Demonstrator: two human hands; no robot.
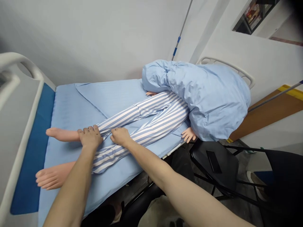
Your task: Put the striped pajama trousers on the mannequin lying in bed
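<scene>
A manikin in blue-and-white striped trousers point(155, 127) lies on a bed, its bare feet to the left. My left hand point(90, 136) is closed over the manikin's far lower leg point(68, 136), just above the ankle, at the trouser hem. Beside it, my right hand point(120, 136) is closed in a fist on the striped cloth of the far trouser leg, around shin height. The near foot point(53, 176) rests on the sheet, its ankle partly hidden by my left forearm. A bunched blue quilt point(208, 91) covers the manikin's upper body; one manikin hand point(188, 135) sticks out below it.
The bed has a pale blue sheet point(68, 107) and a footboard point(30, 151) at left. A pole point(181, 34) stands at the wall. To the right are a black folding chair point(203, 154) with a dark phone-like slab point(214, 161) on it and another person's shoe point(254, 181).
</scene>
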